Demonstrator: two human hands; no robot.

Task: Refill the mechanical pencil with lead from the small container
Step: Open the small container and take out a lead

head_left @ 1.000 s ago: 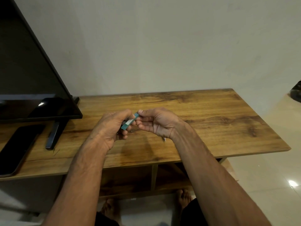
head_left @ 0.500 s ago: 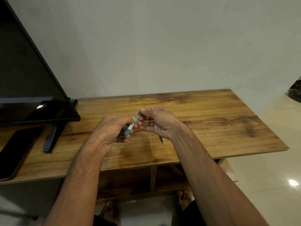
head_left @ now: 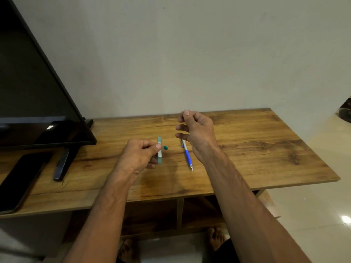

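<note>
Left hand [head_left: 139,155] fingers clamp the teal lead container [head_left: 159,151]; right hand [head_left: 197,130] lifted, thumb and forefinger together, perhaps pinching lead.
Mechanical pencil [head_left: 187,154] lies on the worktop [head_left: 256,147] beneath the right hand, teal cap [head_left: 165,147] beside the container.

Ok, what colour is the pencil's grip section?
Blue. The pencil lies on the table, its barrel silver-white above the grip; only the head view shows it.
</note>
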